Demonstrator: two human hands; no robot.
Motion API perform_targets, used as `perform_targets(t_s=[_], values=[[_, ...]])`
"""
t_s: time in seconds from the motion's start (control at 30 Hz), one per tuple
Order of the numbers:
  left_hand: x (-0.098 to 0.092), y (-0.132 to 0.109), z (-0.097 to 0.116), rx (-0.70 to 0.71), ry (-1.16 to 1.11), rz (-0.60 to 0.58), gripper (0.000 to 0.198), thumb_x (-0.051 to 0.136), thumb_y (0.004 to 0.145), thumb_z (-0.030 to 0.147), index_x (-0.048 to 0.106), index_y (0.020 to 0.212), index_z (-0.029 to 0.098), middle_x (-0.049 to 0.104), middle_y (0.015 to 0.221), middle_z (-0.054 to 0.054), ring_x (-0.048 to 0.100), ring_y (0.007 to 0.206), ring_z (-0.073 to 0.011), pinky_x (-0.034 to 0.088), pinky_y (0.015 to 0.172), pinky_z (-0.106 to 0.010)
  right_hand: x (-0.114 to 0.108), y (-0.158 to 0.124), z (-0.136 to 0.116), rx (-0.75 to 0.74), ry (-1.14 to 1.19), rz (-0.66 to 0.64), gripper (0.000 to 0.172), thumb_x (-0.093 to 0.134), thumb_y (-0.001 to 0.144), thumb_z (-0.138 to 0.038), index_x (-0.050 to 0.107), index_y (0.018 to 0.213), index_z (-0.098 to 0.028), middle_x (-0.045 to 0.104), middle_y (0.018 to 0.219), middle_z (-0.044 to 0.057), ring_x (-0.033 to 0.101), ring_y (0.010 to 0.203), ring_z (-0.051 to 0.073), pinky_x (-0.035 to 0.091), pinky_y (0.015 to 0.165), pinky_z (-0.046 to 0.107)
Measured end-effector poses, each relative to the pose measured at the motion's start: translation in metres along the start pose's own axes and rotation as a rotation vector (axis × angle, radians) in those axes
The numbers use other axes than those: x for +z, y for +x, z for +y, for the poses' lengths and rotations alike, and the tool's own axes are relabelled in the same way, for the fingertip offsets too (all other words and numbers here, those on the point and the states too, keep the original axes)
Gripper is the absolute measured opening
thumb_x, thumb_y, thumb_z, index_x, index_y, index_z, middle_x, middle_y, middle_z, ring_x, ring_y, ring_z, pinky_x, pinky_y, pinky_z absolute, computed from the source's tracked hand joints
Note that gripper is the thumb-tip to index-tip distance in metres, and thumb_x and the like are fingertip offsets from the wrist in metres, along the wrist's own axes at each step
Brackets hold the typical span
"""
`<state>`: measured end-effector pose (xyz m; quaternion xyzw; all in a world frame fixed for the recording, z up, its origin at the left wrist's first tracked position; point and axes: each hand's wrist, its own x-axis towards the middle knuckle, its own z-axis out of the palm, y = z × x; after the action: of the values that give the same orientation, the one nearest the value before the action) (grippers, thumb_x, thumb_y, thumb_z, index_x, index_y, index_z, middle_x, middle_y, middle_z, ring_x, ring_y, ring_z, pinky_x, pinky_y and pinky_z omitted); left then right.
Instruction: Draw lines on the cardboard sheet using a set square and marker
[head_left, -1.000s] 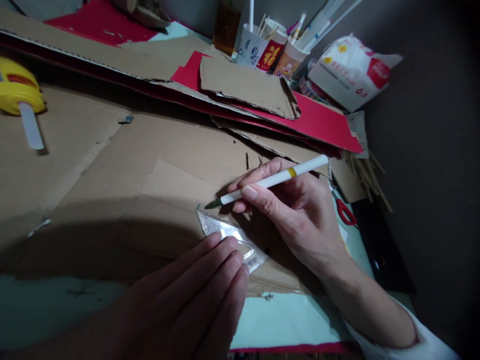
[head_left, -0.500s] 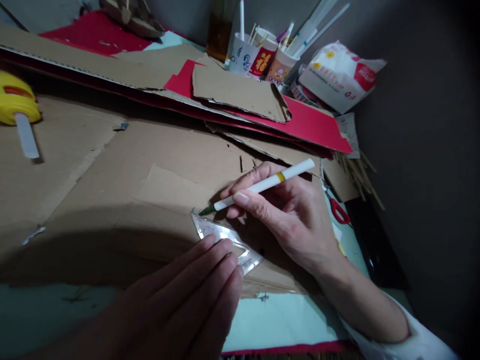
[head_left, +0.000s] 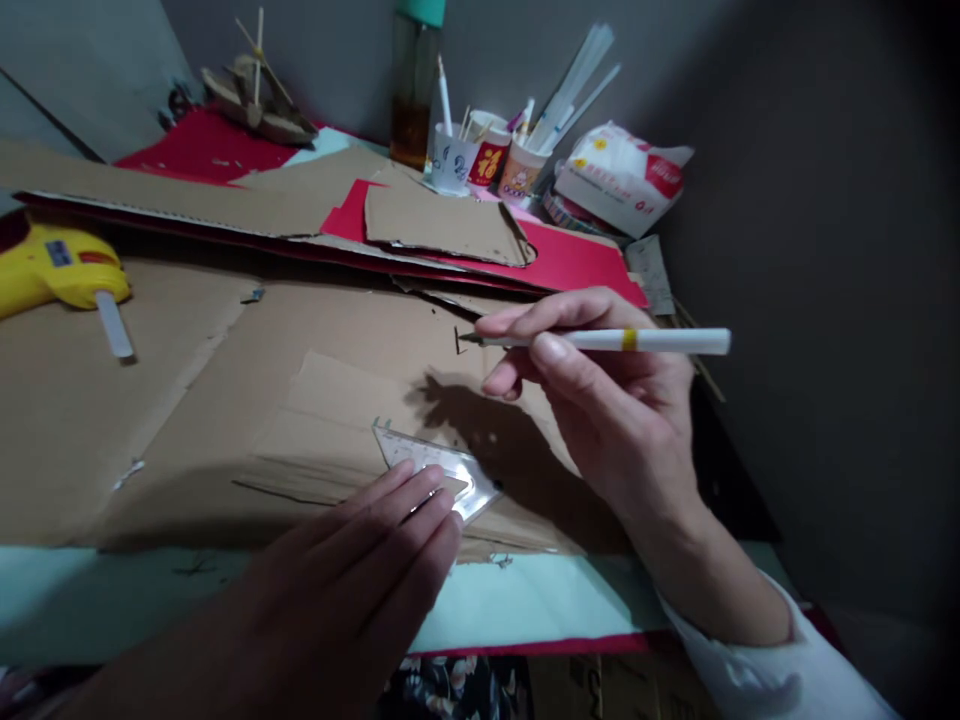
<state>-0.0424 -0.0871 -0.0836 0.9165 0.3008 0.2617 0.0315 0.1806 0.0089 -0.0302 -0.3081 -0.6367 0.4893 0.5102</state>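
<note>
My left hand (head_left: 352,570) lies flat with its fingers stretched out, pressing a clear plastic set square (head_left: 435,472) onto a brown cardboard sheet (head_left: 300,370). My right hand (head_left: 607,400) pinches a white pen (head_left: 622,340) with a yellow band. The pen is held level above the cardboard, its dark tip pointing left, away from the set square. A dark pen line runs along the cardboard left of the set square.
A yellow glue gun (head_left: 60,275) lies at the left. Red paper (head_left: 577,262) and more cardboard pieces (head_left: 442,220) are stacked behind. Paper cups with pens (head_left: 487,160), a bottle (head_left: 412,90), a white packet (head_left: 622,180) and a small stick boat (head_left: 259,100) stand at the back.
My right hand lifted the pen off the set square's corner and moved it up and right, now level. The camera tilted up, showing more of the back. My left hand stays on the set square.
</note>
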Motion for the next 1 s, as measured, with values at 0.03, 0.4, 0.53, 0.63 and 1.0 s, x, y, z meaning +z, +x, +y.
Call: perform_targets(t_s=[0.03, 0.4, 0.53, 0.63, 1.0], values=[[0.001, -0.002, -0.001, 0.037, 0.075, -0.016, 0.059, 0.034, 0.093, -0.003, 0.047, 0.149, 0.006, 0.058, 0.156, -0.010, 0.007, 0.166, -0.0155, 0.009, 0.137, -0.029, -0.004, -0.005, -0.006, -0.049, -0.068, 0.015, 0.009, 0.067, 0.102, -0.022, 0.074, 0.104, -0.027, 0.077, 0.115, -0.001, 0.076, 0.083, 0.015, 0.063, 0.078, 0.031], [-0.001, -0.013, -0.006, 0.100, 0.119, -0.089, 0.077, 0.034, 0.093, 0.004, 0.017, 0.168, 0.013, 0.004, 0.181, -0.001, 0.015, 0.165, -0.0190, 0.009, 0.137, -0.031, -0.020, -0.116, -0.006, -0.246, -1.115, -0.221, 0.026, 0.059, 0.106, -0.019, 0.061, 0.131, -0.013, 0.069, 0.136, 0.013, 0.061, 0.112, 0.026, 0.052, 0.096, 0.043], [-0.005, -0.010, 0.001, 0.079, 0.133, -0.052, 0.077, 0.033, 0.095, 0.003, 0.012, 0.168, 0.016, 0.021, 0.178, -0.001, 0.017, 0.165, -0.0154, 0.017, 0.137, -0.032, -0.013, -0.122, -0.003, -0.310, -1.098, -0.209, 0.030, 0.046, 0.108, -0.010, 0.062, 0.132, -0.009, 0.071, 0.130, 0.012, 0.056, 0.102, 0.023, 0.052, 0.090, 0.038], [-0.005, -0.012, 0.004, 0.026, 0.098, 0.010, 0.071, 0.037, 0.101, 0.003, 0.020, 0.167, 0.023, 0.055, 0.161, -0.001, 0.034, 0.159, -0.0134, 0.030, 0.135, -0.033, -0.008, -0.119, -0.006, -0.365, -1.103, -0.175, 0.032, 0.039, 0.110, -0.011, 0.066, 0.126, -0.008, 0.074, 0.121, 0.012, 0.055, 0.092, 0.021, 0.054, 0.082, 0.035], [-0.006, -0.013, 0.017, -0.310, -0.180, 0.227, 0.039, 0.056, 0.103, 0.022, 0.066, 0.138, 0.038, 0.073, 0.139, 0.009, 0.071, 0.125, -0.0127, 0.054, 0.118, -0.026, 0.019, -0.118, 0.002, -0.572, -1.190, 0.053, 0.034, 0.040, 0.104, -0.005, 0.074, 0.110, -0.007, 0.079, 0.104, 0.011, 0.054, 0.078, 0.021, 0.046, 0.065, 0.037]])
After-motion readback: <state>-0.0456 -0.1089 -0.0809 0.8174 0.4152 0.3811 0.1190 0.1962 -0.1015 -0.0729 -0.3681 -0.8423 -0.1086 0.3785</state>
